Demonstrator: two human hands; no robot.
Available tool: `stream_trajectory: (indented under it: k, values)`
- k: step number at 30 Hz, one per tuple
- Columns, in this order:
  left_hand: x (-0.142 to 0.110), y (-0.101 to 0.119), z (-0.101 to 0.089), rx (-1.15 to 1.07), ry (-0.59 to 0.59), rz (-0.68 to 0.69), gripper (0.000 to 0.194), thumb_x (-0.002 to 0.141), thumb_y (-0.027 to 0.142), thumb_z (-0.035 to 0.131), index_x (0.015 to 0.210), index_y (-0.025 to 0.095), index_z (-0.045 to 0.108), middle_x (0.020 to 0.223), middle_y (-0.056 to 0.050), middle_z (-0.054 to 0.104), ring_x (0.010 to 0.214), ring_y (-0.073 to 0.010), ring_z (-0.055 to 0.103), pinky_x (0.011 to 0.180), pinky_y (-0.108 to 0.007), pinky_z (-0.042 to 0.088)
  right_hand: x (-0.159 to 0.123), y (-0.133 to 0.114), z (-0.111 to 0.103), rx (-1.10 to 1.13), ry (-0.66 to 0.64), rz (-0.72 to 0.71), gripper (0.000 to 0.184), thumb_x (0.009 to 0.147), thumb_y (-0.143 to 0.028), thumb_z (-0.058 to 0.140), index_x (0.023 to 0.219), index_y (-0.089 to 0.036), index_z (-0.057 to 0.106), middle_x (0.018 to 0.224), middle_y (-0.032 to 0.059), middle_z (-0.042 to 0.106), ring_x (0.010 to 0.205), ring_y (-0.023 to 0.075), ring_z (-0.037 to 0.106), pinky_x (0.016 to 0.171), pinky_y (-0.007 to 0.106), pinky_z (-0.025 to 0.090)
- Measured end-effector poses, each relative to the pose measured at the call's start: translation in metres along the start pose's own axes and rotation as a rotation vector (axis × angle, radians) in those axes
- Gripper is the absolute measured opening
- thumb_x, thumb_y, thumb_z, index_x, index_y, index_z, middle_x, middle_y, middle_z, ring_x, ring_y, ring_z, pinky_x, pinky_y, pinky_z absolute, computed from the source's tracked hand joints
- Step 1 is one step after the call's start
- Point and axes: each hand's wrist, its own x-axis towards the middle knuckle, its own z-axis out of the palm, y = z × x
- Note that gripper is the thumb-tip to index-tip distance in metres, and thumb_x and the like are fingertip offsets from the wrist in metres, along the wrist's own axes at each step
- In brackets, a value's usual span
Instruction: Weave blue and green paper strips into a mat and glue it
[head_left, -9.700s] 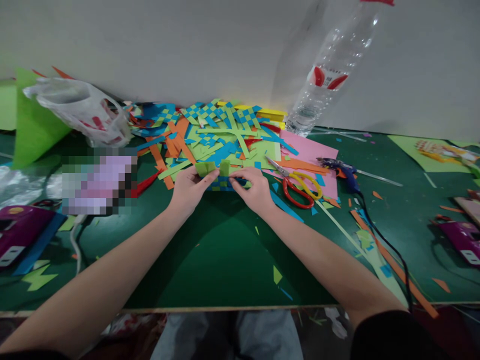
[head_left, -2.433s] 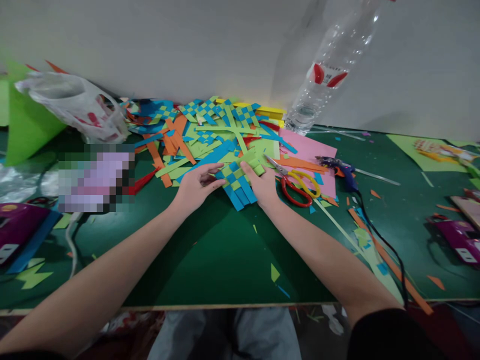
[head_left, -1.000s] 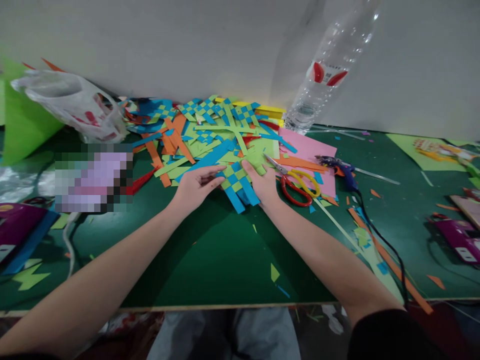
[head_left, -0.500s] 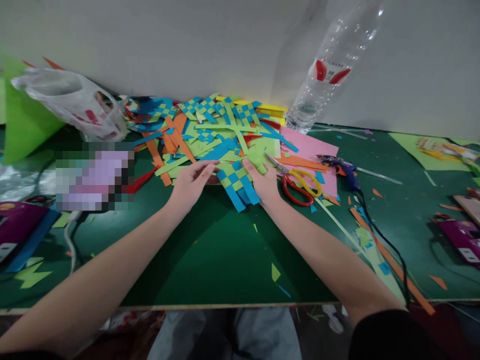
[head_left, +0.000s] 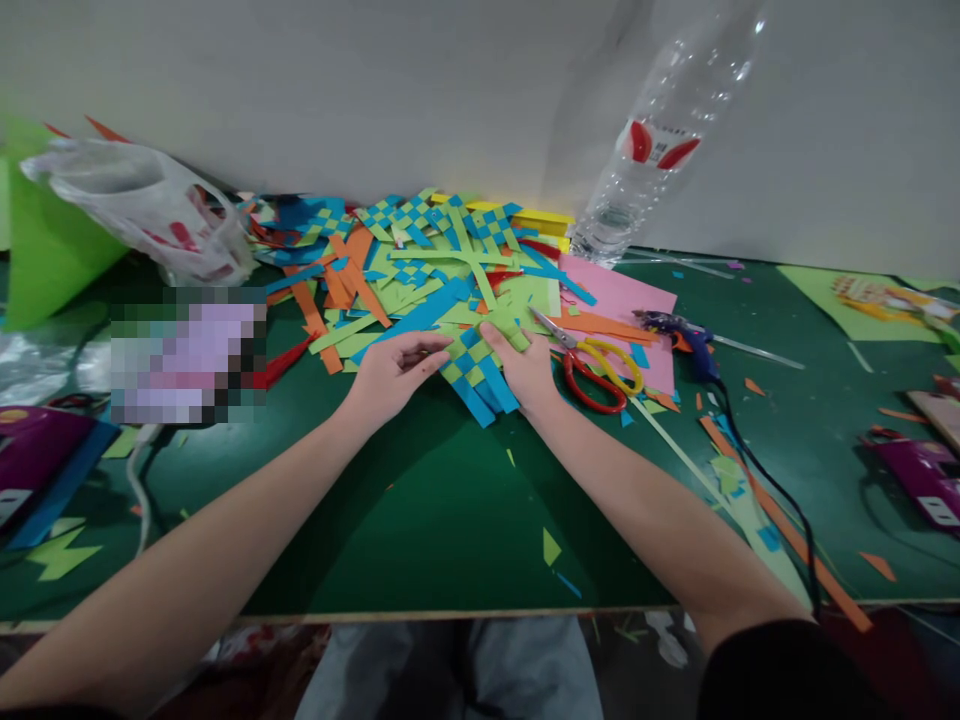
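Note:
A woven piece of blue and green paper strips [head_left: 474, 365], checkered with loose blue ends pointing down, is held above the front of the paper pile. My right hand [head_left: 525, 365] grips its right side, thumb on top and the other fingers partly hidden beneath. My left hand [head_left: 397, 375] comes in from the left, with thumb and fingertips close together at the weave's left edge. Just right of my right hand lie scissors [head_left: 596, 375] with red and yellow handles, their blades partly open. Behind both hands spreads a pile of green, blue and orange paper strips [head_left: 420, 290] with several checkered woven pieces.
A clear plastic bottle [head_left: 645, 150] leans against the wall. A blue glue gun [head_left: 694, 350] with a black cord lies right of pink paper [head_left: 619, 290]. At left are a white plastic bag [head_left: 150, 205] and a blurred-out device [head_left: 191, 360]. Scraps dot the green table [head_left: 420, 520].
My left hand has shifted slightly right and down against the weave's left edge. The woven piece has turned a little, and my right hand has barely moved.

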Motion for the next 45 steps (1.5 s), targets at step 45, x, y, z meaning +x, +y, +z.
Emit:
stream_trajectory:
  k: [45]
  values:
    - [-0.001,0.014,-0.001,0.022,0.034,-0.055,0.022,0.077,0.040,0.069,0.077,0.018,0.067,0.069,-0.002,0.068,0.060,-0.0130,0.062,0.056,-0.024,0.050,-0.008,-0.005,0.000,-0.252,-0.249,-0.026,0.047,0.072,-0.058,0.073,0.054,-0.019,0.053,0.053,-0.0050,0.043,0.052,0.0096,0.040,0.050,0.025,0.035]
